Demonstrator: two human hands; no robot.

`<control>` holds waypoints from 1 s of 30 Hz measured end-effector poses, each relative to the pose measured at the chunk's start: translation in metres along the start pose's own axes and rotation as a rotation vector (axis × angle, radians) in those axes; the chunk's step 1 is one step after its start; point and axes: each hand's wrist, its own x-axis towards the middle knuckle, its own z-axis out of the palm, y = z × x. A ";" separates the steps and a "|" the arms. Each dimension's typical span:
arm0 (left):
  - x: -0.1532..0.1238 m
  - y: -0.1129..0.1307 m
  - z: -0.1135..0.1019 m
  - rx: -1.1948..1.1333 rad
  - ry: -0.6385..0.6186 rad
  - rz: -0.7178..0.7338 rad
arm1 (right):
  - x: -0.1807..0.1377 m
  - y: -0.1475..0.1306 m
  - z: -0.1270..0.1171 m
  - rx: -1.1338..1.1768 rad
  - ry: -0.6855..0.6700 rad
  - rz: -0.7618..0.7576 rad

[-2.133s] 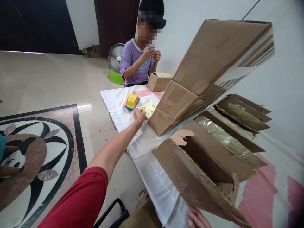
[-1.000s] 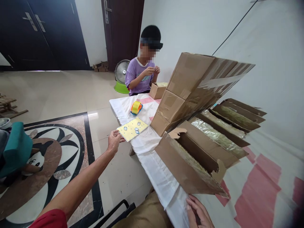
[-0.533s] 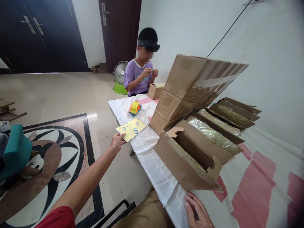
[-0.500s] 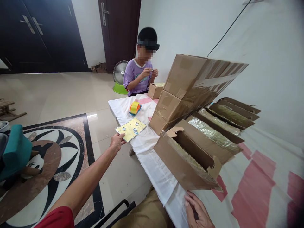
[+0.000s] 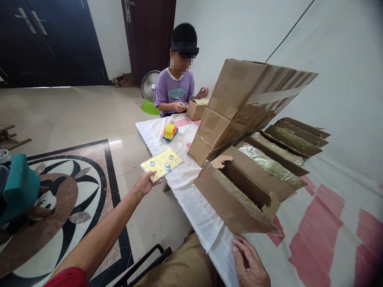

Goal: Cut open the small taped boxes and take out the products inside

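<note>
My left hand [image 5: 145, 183] reaches out past the table's left edge and pinches the near corner of a yellow dotted card [image 5: 162, 163], which carries a few small blue-white pieces. The card hangs partly over the white cloth-covered table [image 5: 194, 215]. At the bottom of the view my right hand [image 5: 250, 265] lies flat on the cloth at the table's near edge, fingers together, just below the nearest open cardboard box [image 5: 239, 191].
Several open cardboard boxes [image 5: 278, 151] lie along the table, with a taped box stack [image 5: 239, 103] behind them. A yellow tape dispenser [image 5: 169, 132] sits farther up. A person in a purple shirt [image 5: 176, 89] works at a small box [image 5: 196, 109]. A fan [image 5: 148, 85] stands on the floor.
My left hand has drawn the yellow card from beside the tape dispenser toward me and off the table's left edge. The person at the far end has lowered both hands to the small box.
</note>
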 end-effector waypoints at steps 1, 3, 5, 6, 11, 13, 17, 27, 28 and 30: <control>0.001 -0.001 0.000 0.006 -0.007 -0.006 | 0.000 -0.001 0.000 0.000 0.000 0.006; 0.003 -0.002 -0.001 0.017 -0.017 -0.014 | 0.000 -0.002 0.000 0.002 0.003 0.024; 0.003 -0.001 -0.004 0.027 -0.028 -0.020 | 0.000 -0.002 0.000 0.003 -0.001 0.032; 0.002 0.000 -0.005 0.031 -0.036 -0.023 | 0.001 -0.002 0.001 0.004 0.000 0.031; -0.007 0.008 -0.017 0.040 -0.090 -0.045 | 0.003 -0.011 0.003 -0.014 0.026 -0.020; -0.011 0.009 -0.023 0.043 -0.105 -0.058 | 0.006 -0.020 0.003 -0.064 0.058 -0.057; -0.017 0.004 -0.034 0.050 -0.112 -0.090 | 0.014 -0.036 0.001 -0.171 0.132 -0.021; -0.037 -0.005 -0.068 0.078 -0.130 -0.137 | -0.008 -0.060 -0.019 0.082 0.062 0.164; -0.040 -0.004 -0.071 0.083 -0.128 -0.142 | -0.008 -0.068 -0.016 0.139 0.038 0.164; -0.046 -0.003 -0.074 0.093 -0.123 -0.150 | -0.004 -0.085 -0.009 0.249 -0.016 0.207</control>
